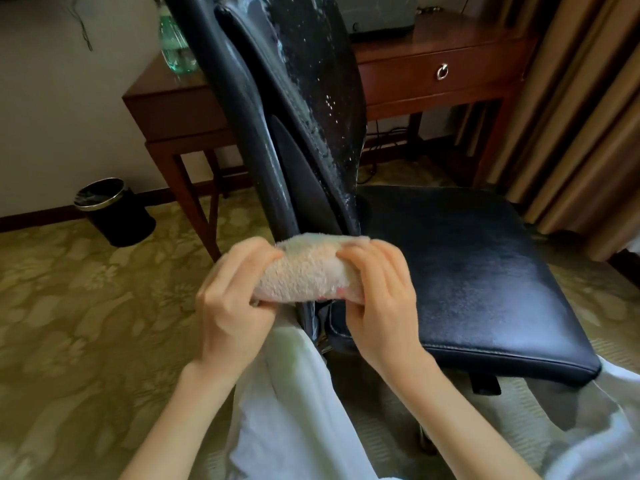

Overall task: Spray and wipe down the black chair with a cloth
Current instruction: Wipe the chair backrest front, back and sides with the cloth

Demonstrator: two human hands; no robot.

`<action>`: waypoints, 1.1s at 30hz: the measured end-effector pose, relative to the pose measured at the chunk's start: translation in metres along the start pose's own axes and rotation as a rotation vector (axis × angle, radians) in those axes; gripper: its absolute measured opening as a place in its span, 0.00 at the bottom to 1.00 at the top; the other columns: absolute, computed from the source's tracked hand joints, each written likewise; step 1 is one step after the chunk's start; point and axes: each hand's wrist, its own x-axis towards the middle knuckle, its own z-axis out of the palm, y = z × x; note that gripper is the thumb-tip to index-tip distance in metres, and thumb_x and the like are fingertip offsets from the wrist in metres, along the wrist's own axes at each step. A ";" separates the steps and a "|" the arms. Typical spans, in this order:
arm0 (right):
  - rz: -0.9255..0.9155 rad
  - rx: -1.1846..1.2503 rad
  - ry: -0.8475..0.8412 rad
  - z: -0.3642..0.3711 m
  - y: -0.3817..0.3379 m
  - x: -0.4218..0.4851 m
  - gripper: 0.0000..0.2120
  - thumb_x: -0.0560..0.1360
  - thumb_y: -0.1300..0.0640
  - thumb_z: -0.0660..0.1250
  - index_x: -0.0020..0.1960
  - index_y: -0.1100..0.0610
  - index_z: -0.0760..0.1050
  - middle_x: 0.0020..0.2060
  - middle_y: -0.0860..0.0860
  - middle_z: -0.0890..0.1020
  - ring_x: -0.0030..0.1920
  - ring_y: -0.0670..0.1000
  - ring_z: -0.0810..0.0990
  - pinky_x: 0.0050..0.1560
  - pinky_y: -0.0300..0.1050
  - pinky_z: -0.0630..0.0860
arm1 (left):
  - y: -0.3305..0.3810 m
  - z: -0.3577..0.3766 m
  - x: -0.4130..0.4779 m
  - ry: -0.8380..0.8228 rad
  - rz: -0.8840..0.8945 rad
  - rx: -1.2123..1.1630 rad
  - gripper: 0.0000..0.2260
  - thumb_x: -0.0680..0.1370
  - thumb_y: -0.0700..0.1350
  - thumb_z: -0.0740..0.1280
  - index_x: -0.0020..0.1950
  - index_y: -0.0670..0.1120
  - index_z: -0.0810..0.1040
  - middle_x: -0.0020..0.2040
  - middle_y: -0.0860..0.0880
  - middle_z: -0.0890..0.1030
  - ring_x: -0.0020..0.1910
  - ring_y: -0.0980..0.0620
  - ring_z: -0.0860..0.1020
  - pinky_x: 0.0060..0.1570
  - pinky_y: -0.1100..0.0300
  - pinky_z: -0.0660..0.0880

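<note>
While the cloth point(304, 271) spans between them, left hand point(235, 299) and right hand point(377, 299) grip its ends.

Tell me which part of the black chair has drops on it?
The upright backrest; white droplets speckle it, while the flat seat shows none.

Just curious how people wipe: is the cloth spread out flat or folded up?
Folded up. The cloth is a thick bundle gripped at each end by the left hand and right hand, not spread.
</note>
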 end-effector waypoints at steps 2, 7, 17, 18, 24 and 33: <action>-0.063 -0.016 0.045 -0.003 -0.004 0.025 0.10 0.80 0.57 0.57 0.58 0.60 0.71 0.54 0.59 0.80 0.60 0.56 0.72 0.64 0.46 0.70 | 0.003 -0.011 0.020 0.063 0.045 0.039 0.17 0.68 0.30 0.74 0.56 0.36 0.79 0.55 0.39 0.79 0.58 0.42 0.77 0.51 0.49 0.79; -0.109 -0.078 -0.026 0.010 0.004 0.014 0.14 0.81 0.57 0.58 0.59 0.63 0.77 0.56 0.59 0.81 0.62 0.55 0.72 0.70 0.42 0.65 | -0.008 -0.002 0.014 0.047 0.066 0.030 0.20 0.68 0.33 0.77 0.58 0.41 0.76 0.56 0.39 0.78 0.58 0.42 0.77 0.49 0.47 0.79; -0.013 -0.071 -0.174 0.039 0.014 -0.043 0.21 0.83 0.55 0.50 0.54 0.64 0.80 0.54 0.56 0.82 0.59 0.53 0.77 0.64 0.47 0.73 | -0.037 0.027 -0.031 -0.083 0.005 -0.045 0.19 0.67 0.28 0.64 0.55 0.44 0.77 0.53 0.45 0.79 0.51 0.43 0.79 0.46 0.47 0.78; -0.009 -0.073 -0.178 0.040 0.015 -0.047 0.22 0.83 0.54 0.49 0.54 0.63 0.80 0.54 0.55 0.82 0.59 0.53 0.77 0.63 0.48 0.74 | -0.038 0.028 -0.033 -0.094 0.007 -0.044 0.19 0.68 0.29 0.63 0.55 0.45 0.76 0.53 0.45 0.78 0.50 0.43 0.79 0.46 0.48 0.78; 0.052 -0.077 -0.244 0.044 0.022 -0.073 0.14 0.75 0.58 0.58 0.53 0.62 0.79 0.52 0.54 0.82 0.57 0.52 0.76 0.57 0.50 0.78 | -0.035 0.032 -0.040 -0.251 0.062 0.001 0.20 0.65 0.30 0.60 0.53 0.46 0.76 0.50 0.48 0.78 0.45 0.47 0.78 0.48 0.57 0.73; 0.085 0.092 -0.014 0.026 -0.011 -0.015 0.12 0.74 0.60 0.58 0.53 0.61 0.77 0.50 0.57 0.81 0.55 0.52 0.75 0.56 0.45 0.75 | -0.020 -0.001 0.005 -0.025 0.132 0.010 0.16 0.70 0.29 0.70 0.55 0.40 0.77 0.53 0.40 0.80 0.55 0.42 0.79 0.51 0.42 0.78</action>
